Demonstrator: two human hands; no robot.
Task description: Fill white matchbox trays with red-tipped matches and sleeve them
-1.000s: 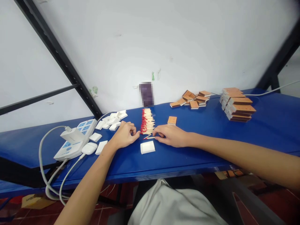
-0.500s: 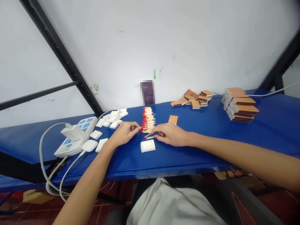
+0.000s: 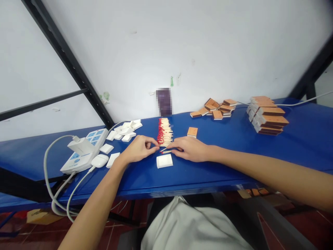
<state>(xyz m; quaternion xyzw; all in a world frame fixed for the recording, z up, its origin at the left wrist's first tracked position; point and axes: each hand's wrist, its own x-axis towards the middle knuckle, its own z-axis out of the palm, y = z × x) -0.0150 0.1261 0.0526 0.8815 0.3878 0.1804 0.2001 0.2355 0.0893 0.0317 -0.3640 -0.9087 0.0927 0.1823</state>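
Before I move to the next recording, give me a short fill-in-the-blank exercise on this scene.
1. The matches have ____-coloured heads.
2. The table has a ____-coloured top.
3. The power strip lies on the person's ____ side.
4. Of the left hand and right hand, the lone orange box lies nearer the ____ one.

Missing words: red; blue; left; right.

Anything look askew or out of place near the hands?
Yes: a couple of matches sit just off the near end of the match row, by the right hand, one slanted across rather than lined up like most others.
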